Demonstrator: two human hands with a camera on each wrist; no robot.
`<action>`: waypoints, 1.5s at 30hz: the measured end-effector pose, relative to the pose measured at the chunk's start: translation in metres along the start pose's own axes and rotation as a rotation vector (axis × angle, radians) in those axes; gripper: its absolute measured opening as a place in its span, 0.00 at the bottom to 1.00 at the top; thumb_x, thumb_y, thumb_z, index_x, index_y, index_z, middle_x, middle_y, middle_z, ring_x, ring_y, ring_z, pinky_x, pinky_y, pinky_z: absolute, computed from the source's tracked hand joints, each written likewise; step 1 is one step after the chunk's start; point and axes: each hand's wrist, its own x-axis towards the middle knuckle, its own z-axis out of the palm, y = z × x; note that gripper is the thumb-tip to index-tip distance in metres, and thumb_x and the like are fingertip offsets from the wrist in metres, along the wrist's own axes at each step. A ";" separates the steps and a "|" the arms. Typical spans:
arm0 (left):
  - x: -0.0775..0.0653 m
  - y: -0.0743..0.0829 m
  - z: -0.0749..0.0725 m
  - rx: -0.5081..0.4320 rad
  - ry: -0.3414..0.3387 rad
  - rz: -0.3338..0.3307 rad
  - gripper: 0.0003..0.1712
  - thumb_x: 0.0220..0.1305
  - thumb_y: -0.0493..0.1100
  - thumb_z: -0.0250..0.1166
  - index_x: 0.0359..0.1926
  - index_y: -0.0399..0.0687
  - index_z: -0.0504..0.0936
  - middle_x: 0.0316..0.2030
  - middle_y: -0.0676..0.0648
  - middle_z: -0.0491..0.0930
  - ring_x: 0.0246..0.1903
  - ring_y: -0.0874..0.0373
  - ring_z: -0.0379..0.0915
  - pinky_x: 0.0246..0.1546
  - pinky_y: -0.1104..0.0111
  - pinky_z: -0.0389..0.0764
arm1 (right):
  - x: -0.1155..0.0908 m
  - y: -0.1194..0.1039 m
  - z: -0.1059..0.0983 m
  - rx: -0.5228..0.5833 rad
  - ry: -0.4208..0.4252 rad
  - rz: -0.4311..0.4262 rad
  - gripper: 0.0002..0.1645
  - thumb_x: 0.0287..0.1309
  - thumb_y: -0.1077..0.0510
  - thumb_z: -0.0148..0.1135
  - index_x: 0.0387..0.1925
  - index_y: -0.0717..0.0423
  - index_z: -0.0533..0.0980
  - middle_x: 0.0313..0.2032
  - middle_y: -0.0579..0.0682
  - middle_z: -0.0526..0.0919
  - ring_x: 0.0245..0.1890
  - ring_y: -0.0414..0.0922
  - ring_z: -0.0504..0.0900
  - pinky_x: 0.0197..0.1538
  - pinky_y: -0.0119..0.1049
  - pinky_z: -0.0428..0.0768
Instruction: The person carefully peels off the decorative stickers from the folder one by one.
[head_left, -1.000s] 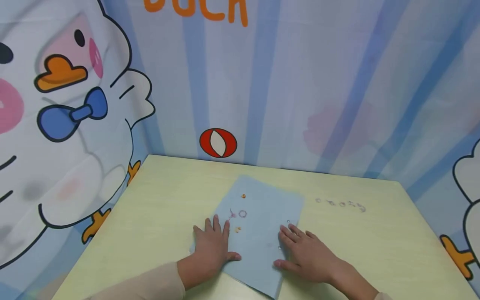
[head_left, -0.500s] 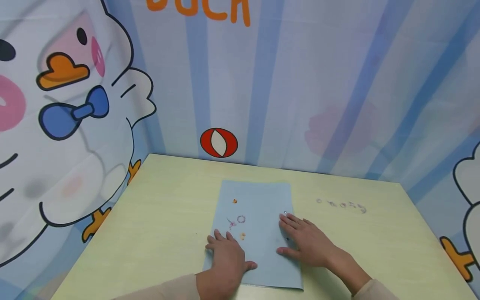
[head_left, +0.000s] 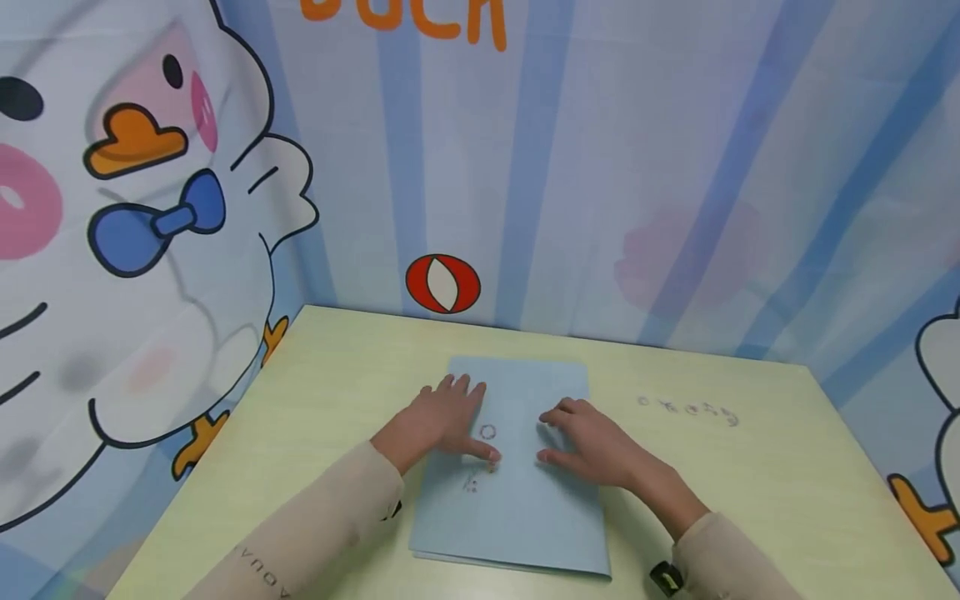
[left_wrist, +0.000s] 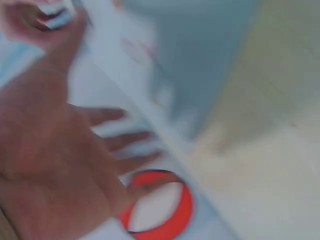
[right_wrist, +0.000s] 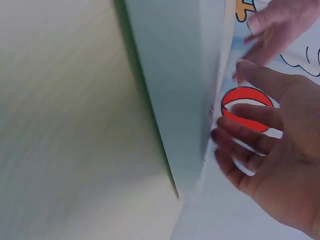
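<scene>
A folded light-blue sheet point(head_left: 525, 525) lies nearly square on the table, its layers parting slightly along the near edge. Small marks decorate it: a purple ring point(head_left: 487, 432) and a tiny dotted figure point(head_left: 470, 483). Over the sheet's upper left is my left hand point(head_left: 442, 421), fingers spread and thumb reaching inward. My right hand point(head_left: 596, 446) hovers by the right half, fingers lightly bent and thumb apart, holding nothing. Both palms show in the wrist views, where the left hand point(left_wrist: 65, 145) is blurred and the right hand point(right_wrist: 285, 155) has its fingers parted.
Faint purple marks point(head_left: 688, 408) run in a row on the pale yellow table point(head_left: 337, 367), right of the sheet. Behind the table's far edge hangs a blue striped backdrop point(head_left: 570, 167) printed with a duck point(head_left: 150, 333) and a red-and-white ball point(head_left: 442, 284).
The sheet has turned from slanted to nearly straight. My left hand has gone from its lower left up to its upper left. My right hand has shifted slightly inward, its fingers more bent.
</scene>
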 end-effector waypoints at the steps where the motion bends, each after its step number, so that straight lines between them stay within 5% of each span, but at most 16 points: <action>1: 0.007 -0.006 0.001 -0.019 -0.010 0.037 0.67 0.56 0.81 0.68 0.84 0.49 0.56 0.82 0.41 0.56 0.80 0.41 0.51 0.76 0.43 0.61 | 0.006 0.000 0.003 0.027 0.000 -0.010 0.28 0.67 0.48 0.73 0.59 0.62 0.82 0.52 0.55 0.83 0.50 0.51 0.82 0.54 0.51 0.82; 3: 0.020 -0.016 0.006 -0.050 -0.001 0.107 0.68 0.57 0.81 0.67 0.85 0.51 0.53 0.84 0.43 0.49 0.83 0.42 0.41 0.78 0.43 0.54 | 0.017 0.001 0.010 0.076 -0.003 -0.031 0.27 0.68 0.49 0.73 0.60 0.62 0.81 0.52 0.54 0.83 0.49 0.50 0.82 0.53 0.50 0.82; 7: 0.034 -0.029 0.020 -0.051 0.022 0.180 0.67 0.56 0.84 0.64 0.86 0.55 0.53 0.85 0.45 0.47 0.84 0.42 0.39 0.79 0.42 0.51 | 0.039 0.000 0.022 0.150 -0.023 -0.074 0.22 0.68 0.54 0.72 0.58 0.62 0.82 0.51 0.55 0.84 0.46 0.50 0.84 0.52 0.48 0.82; 13: 0.040 -0.040 0.039 -0.022 0.068 0.208 0.69 0.52 0.88 0.61 0.86 0.61 0.53 0.86 0.46 0.43 0.84 0.42 0.36 0.79 0.40 0.48 | 0.068 -0.005 0.030 0.156 -0.064 -0.108 0.17 0.66 0.58 0.73 0.54 0.62 0.85 0.48 0.54 0.86 0.44 0.50 0.84 0.51 0.47 0.82; 20: 0.042 -0.046 0.044 -0.006 0.103 0.228 0.69 0.53 0.89 0.59 0.86 0.61 0.50 0.86 0.47 0.41 0.84 0.40 0.34 0.78 0.37 0.45 | 0.087 -0.012 0.030 0.121 -0.171 -0.095 0.18 0.64 0.55 0.75 0.53 0.57 0.87 0.51 0.51 0.85 0.48 0.50 0.82 0.56 0.49 0.80; 29: 0.044 -0.042 0.045 -0.049 0.093 0.225 0.70 0.52 0.89 0.60 0.86 0.63 0.49 0.86 0.49 0.39 0.84 0.41 0.31 0.78 0.37 0.44 | 0.091 -0.015 0.029 0.086 -0.210 -0.082 0.15 0.62 0.57 0.76 0.50 0.56 0.87 0.57 0.52 0.84 0.53 0.51 0.83 0.60 0.51 0.80; 45: 0.047 -0.038 0.046 -0.029 0.089 0.211 0.69 0.51 0.89 0.60 0.86 0.65 0.49 0.86 0.50 0.39 0.84 0.41 0.32 0.78 0.36 0.44 | 0.082 -0.019 0.035 0.095 -0.150 -0.090 0.11 0.64 0.60 0.76 0.47 0.57 0.87 0.48 0.49 0.86 0.54 0.51 0.83 0.64 0.51 0.79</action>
